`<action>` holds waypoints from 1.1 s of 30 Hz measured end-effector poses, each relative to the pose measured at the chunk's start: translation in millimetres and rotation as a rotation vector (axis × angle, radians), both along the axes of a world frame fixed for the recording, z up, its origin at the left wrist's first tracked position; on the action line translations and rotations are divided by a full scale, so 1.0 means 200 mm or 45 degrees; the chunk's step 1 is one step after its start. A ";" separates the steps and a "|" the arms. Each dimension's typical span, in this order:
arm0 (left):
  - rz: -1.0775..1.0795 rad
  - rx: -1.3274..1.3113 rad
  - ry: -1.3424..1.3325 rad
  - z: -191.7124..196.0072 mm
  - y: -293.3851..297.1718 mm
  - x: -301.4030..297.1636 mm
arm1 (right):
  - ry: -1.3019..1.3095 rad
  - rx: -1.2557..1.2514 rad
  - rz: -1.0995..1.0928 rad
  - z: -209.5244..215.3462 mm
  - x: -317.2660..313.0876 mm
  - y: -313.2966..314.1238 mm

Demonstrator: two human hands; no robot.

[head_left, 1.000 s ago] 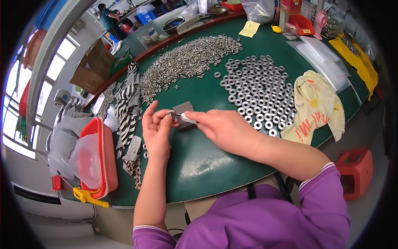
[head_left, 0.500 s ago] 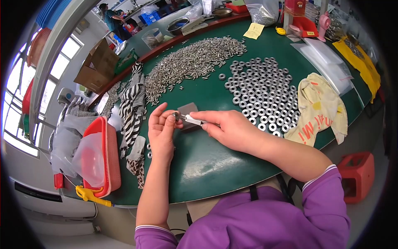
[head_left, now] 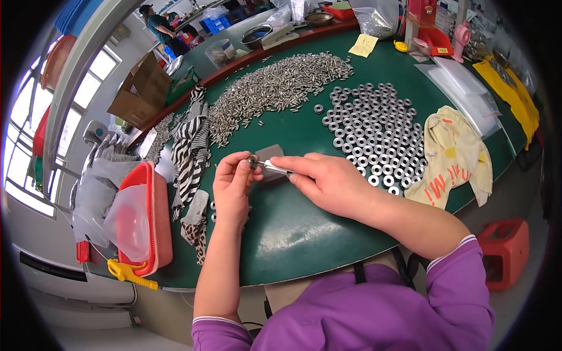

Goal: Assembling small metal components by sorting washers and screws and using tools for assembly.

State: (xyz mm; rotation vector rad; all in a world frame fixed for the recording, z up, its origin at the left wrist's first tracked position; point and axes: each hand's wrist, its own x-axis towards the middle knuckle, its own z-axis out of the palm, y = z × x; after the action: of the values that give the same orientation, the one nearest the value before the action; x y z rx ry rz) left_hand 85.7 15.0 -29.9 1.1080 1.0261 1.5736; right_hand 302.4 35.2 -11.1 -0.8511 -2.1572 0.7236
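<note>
Between the thumb and fingers of my left hand (head_left: 233, 190) is a small dark metal ring (head_left: 252, 162). My right hand (head_left: 336, 184) grips a slim white-handled tool (head_left: 275, 167), its forefinger stretched along the handle. The tool's thin metal tip points left and meets the ring; whether it reaches inside the hole cannot be made out. Under the tool lies a grey-brown block (head_left: 273, 151), partly covered by my hands. To the right, many thick silver rings (head_left: 374, 131) lie flat on the green table (head_left: 304, 234). A few more rings show beside my left wrist.
A heap of small metal pins (head_left: 281, 82) spreads across the far table. Striped cloth (head_left: 188, 152) and a red basket (head_left: 158, 222) with a yellow air gun (head_left: 132, 274) are at left. A pale cloth (head_left: 456, 158) lies right, near a red stool (head_left: 504, 251). Another person (head_left: 161, 29) stands far off.
My left fingers have curled in closer around the ring. The ring and tool stay together between my hands, and the whole view has shifted slightly.
</note>
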 end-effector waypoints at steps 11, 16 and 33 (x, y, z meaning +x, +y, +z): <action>-0.096 -0.073 -0.152 0.01 0.01 -0.02 | -0.060 0.226 -0.088 0.01 0.01 -0.01; -0.094 -0.077 -0.129 0.02 -0.01 0.00 | -0.126 0.341 -0.088 0.02 0.01 -0.02; -0.055 -0.087 0.059 0.01 0.00 -0.01 | -0.278 0.621 -0.157 0.04 0.01 -0.05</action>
State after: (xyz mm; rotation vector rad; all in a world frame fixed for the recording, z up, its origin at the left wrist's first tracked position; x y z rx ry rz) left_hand 83.7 15.3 -27.8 1.1169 1.0720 1.4738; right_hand 304.7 24.7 -3.1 -0.8132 -2.3041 0.0303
